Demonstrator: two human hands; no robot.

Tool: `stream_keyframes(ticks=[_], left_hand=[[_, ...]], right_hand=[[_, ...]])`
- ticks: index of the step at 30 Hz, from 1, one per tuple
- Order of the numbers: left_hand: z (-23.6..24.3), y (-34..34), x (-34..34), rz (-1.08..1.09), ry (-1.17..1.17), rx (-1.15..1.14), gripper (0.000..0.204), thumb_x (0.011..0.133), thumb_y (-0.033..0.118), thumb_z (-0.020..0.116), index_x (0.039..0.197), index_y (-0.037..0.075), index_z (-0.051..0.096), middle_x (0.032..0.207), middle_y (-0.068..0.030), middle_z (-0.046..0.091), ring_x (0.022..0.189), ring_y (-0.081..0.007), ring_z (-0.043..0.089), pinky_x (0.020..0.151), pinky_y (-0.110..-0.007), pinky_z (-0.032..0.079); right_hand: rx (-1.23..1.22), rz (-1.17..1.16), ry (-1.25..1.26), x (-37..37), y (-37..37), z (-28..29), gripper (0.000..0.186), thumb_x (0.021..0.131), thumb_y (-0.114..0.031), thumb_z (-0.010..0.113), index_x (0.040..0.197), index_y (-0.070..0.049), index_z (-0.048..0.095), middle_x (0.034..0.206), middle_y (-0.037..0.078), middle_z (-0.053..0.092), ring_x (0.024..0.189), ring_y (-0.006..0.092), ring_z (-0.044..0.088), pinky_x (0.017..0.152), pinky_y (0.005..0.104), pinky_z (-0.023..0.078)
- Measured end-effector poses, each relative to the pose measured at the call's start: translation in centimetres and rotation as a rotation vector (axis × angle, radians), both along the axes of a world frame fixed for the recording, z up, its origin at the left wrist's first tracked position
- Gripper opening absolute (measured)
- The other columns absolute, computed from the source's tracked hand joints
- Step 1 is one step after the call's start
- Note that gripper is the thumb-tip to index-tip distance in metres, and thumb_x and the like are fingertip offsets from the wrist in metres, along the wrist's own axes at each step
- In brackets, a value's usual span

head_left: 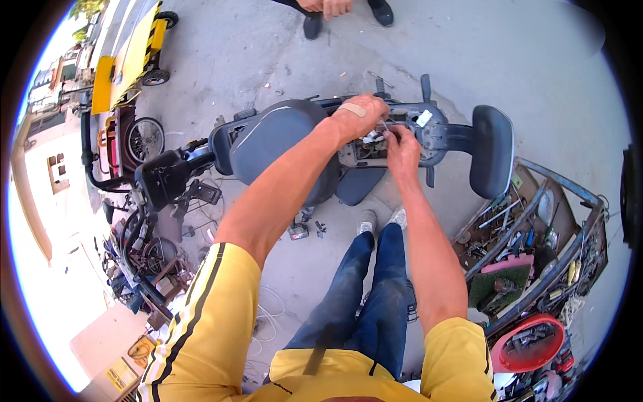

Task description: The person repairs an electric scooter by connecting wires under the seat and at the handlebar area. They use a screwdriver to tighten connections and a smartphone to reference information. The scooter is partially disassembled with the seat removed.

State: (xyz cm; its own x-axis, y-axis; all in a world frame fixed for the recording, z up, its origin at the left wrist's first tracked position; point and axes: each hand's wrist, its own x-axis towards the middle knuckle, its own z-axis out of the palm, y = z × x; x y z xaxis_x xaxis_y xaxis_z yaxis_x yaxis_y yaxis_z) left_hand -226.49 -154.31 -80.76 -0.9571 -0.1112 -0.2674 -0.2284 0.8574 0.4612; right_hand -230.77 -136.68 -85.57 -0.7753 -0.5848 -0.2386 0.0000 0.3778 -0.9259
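Right now, a small bunch of wires [372, 136] with whitish ends sits in the open bay [345, 159] of a scooter [278, 137], just above the centre of the frame. It looks light and bendy, and the thin strands could probably tear; the stiffer ends seem the better place to pinch. The left hand [360, 115], a plaster across its back, arches over the bay from the left, fingers curled down. The right hand [404, 151] comes from below, thumb and forefinger bent toward the same bunch. Both sets of fingertips are at the wires, but I can't tell whether either is closed on a strand.

Farther out, at lower right, a blue-edged metal tray [561, 185] is crowded with loose tools and a green pad [497, 287]. Below it, a red tub [560, 346] holds dark metal pieces, too jumbled to name. A yellow cart [137, 57] stands upper left.
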Motion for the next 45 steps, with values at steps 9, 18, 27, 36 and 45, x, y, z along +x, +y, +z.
stream_keyframes(ticks=[9,18,27,36,45], left_hand=[[-1.5,2.8,0.3,0.05,0.192,-0.156,0.031,0.079,0.019,0.078,0.109,0.01,0.074,0.115,-0.0082,0.066,0.113,-0.031,0.064,0.093,-0.045,0.055],[22.7,7.2,26.2,0.888,0.431,-0.334,0.067,0.079,0.005,0.083,0.14,0.006,0.056,0.142,-0.0161,0.058,0.125,-0.0384,0.059,0.104,-0.046,0.049],[31.8,10.5,54.4,1.741,-0.111,-1.104,0.101,0.075,0.034,0.092,0.151,0.0,0.036,0.149,-0.0241,0.042,0.14,-0.0425,0.04,0.118,-0.051,0.034],[30.0,3.6,58.6,2.038,-0.139,-0.797,0.093,0.075,0.054,0.09,0.137,-0.002,0.05,0.119,-0.0227,0.069,0.111,-0.0399,0.067,0.093,-0.049,0.053],[29.6,4.3,59.1,1.973,-0.001,-0.919,0.086,0.072,0.043,0.094,0.135,0.001,0.053,0.113,-0.0197,0.07,0.104,-0.0392,0.069,0.087,-0.049,0.054]], right_hand=[[-0.01,0.138,-0.092,-1.7,2.1,-3.5,0.034,0.098,-0.007,0.068,0.13,0.004,0.065,0.117,0.013,0.07,0.098,0.0202,0.064,0.087,0.035,0.052],[-0.239,0.291,0.394,5.1,-3.2,15.7,0.045,0.102,-0.013,0.066,0.144,-0.002,0.057,0.139,0.017,0.059,0.125,0.0303,0.058,0.103,0.0414,0.047],[-0.143,0.92,1.013,12.0,-12.2,13.4,0.057,0.097,-0.027,0.069,0.147,-0.006,0.052,0.149,0.014,0.051,0.144,0.0341,0.043,0.122,0.0525,0.031],[-0.012,0.936,1.14,13.5,-12.7,14.1,0.059,0.095,-0.03,0.069,0.146,-0.006,0.051,0.15,0.015,0.05,0.147,0.0356,0.04,0.123,0.0555,0.028],[0.01,0.948,1.198,14.2,-12.8,14.0,0.063,0.093,-0.03,0.068,0.147,-0.005,0.048,0.151,0.017,0.049,0.148,0.0369,0.038,0.124,0.0572,0.026]])
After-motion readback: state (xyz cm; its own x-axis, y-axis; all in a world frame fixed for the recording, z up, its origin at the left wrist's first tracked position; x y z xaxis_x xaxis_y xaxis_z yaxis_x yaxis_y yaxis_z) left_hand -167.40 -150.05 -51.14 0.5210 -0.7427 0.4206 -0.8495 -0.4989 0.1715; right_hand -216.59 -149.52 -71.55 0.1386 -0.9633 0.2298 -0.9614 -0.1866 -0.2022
